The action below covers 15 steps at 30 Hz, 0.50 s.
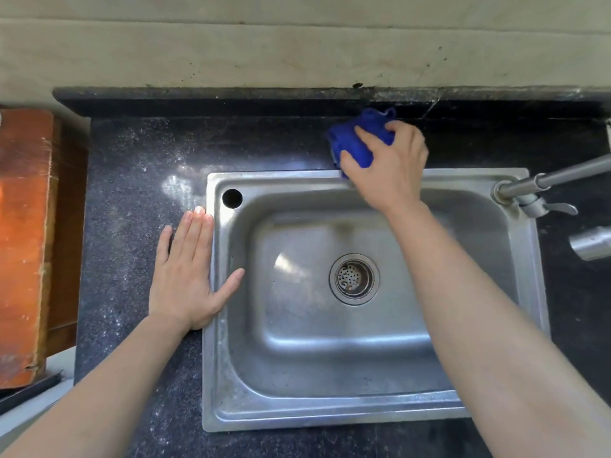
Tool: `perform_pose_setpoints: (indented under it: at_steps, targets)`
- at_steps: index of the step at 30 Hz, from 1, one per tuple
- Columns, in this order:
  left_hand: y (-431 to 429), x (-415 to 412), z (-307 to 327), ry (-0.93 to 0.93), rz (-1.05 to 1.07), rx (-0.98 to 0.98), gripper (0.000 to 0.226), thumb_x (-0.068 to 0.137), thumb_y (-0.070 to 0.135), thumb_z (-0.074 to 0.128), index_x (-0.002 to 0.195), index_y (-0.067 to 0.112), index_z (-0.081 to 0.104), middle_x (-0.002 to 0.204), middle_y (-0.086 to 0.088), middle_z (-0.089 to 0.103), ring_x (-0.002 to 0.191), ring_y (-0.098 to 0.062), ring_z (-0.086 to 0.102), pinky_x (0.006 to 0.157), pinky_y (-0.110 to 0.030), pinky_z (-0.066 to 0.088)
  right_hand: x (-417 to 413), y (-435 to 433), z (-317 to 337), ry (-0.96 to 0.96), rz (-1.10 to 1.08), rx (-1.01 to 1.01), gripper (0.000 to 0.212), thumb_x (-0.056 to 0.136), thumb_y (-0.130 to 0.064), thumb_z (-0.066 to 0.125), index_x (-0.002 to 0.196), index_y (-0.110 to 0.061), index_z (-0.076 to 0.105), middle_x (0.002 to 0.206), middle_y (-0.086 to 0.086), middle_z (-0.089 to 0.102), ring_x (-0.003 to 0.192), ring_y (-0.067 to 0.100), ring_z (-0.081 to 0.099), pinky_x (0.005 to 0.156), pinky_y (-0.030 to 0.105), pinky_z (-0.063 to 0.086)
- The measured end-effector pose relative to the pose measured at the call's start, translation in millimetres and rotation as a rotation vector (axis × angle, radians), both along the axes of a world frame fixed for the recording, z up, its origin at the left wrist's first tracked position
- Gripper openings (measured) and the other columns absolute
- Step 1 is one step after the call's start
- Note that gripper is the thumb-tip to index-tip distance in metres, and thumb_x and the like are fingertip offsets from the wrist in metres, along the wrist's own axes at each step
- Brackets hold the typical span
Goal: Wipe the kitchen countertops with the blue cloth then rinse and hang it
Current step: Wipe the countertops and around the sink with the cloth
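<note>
Head view: we pressed the blue cloth (pixel 372 122) onto the desk (pixel 132 193) behind the sink (pixel 281 176) rim, fingers (pixel 370 138) of our right hand (pixel 388 170) curled over it (bunched up); our left hand (pixel 185 279) lay flat, holding nothing.

We see a blue cloth (pixel 363 132) of soft, nappy fabric. The sink (pixel 281 176) looks to us like brushed stainless steel, dull-sheened and water-marked; its strainer (pixel 353 278) and the faucet (pixel 558 176) are brighter metal. The countertop (pixel 132 200) is dark speckled stone, glossy. The board (pixel 23 226) is scuffed, worn wood.
</note>
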<state>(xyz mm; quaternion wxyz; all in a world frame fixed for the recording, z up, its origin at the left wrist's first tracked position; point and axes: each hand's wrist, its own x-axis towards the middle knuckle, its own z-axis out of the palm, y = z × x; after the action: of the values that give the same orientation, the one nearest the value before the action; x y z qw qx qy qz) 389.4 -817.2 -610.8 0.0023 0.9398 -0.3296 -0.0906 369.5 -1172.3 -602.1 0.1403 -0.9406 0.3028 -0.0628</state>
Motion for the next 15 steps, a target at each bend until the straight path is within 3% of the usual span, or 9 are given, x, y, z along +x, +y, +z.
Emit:
perform_pose_setpoints:
  at_steps: [2,5,9,12,15]
  targets:
    - [-1.0,-0.2,-0.1,-0.002,-0.004,-0.002,0.095,0.091,0.067,0.028,0.158,0.001,0.016,0.167,-0.014,0.013,0.155,-0.026,0.009,0.123,-0.055,0.012,-30.2,-52.3,1.5,0.099,-0.152,-0.062,0.063,0.087,-0.06,0.048,0.141,-0.029,0.058,0.146,0.019,0.045,0.141,0.045,0.033,0.118,0.048,0.023]
    - [-1.9,0.6,-0.9,0.001,-0.006,0.009,0.095,0.091,0.068,0.026,0.158,0.002,0.014,0.167,-0.013,0.012,0.155,-0.025,0.007,0.123,-0.054,0.012,-57.5,-98.7,4.7,0.256,-0.311,-0.038,0.073,0.096,-0.061,0.031,0.157,-0.022,0.035,0.165,0.022,0.017,0.153,0.043,0.009,0.124,0.052,0.01]
    - [-2.3,1.3,-2.8,-0.007,-0.002,0.003,0.096,0.091,0.069,0.025,0.158,0.002,0.013,0.167,-0.012,0.011,0.155,-0.025,0.007,0.123,-0.054,0.012,-29.4,-69.3,2.5,0.198,-0.457,0.033,0.07,0.102,-0.057,0.026,0.16,-0.018,0.024,0.168,0.02,0.004,0.154,0.04,0.0,0.125,0.049,0.0]
    - [-1.6,1.4,-3.5,-0.01,-0.001,-0.009,0.095,0.091,0.069,0.026,0.158,0.002,0.014,0.167,-0.013,0.011,0.155,-0.025,0.008,0.123,-0.054,0.012,2.0,-2.6,-3.1,0.147,-0.344,0.001,0.066,0.101,-0.054,0.027,0.158,-0.02,0.033,0.166,0.02,0.016,0.153,0.041,0.012,0.123,0.049,0.008]
    - [-1.3,0.9,-3.6,-0.001,0.003,-0.011,0.095,0.091,0.068,0.027,0.158,0.002,0.014,0.167,-0.012,0.012,0.155,-0.025,0.008,0.123,-0.054,0.011,30.1,75.0,-1.3,0.128,-0.046,-0.002,0.061,0.1,-0.05,0.031,0.154,-0.022,0.041,0.164,0.02,0.025,0.149,0.044,0.02,0.119,0.048,0.014]
